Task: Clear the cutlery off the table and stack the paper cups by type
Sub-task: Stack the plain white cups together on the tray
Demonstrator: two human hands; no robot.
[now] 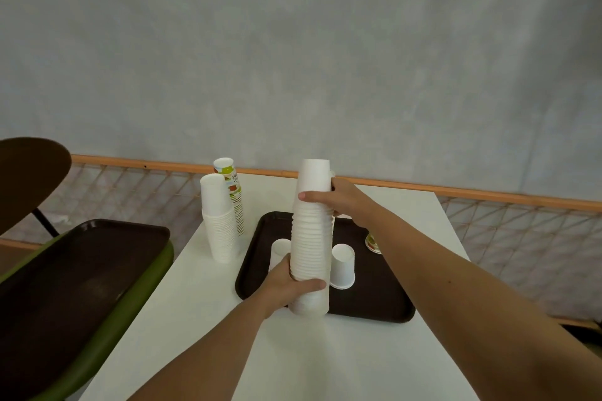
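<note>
Over the near edge of the brown tray (374, 306), a tall stack of white cups (311, 238) stood upside down between both hands. The left hand (290, 283) gripped it low, fingers wrapped round the bottom cups, and the right hand (342, 202) clasped it high up, its thumb across the front. Whether the base rested on anything could not be told.

On the tray, a single white cup (342, 265) stood upside down just right of the stack. Another white cup (280, 249) showed behind the left hand, and a printed cup (373, 242) was half hidden by the right forearm. On the white table (325, 361), left of the tray, a shorter white stack (220, 221) and a printed stack (235, 198) stood side by side. A second tray (81, 270) lay on a green chair (146, 290).

Both arms reached forward, the right one higher.
</note>
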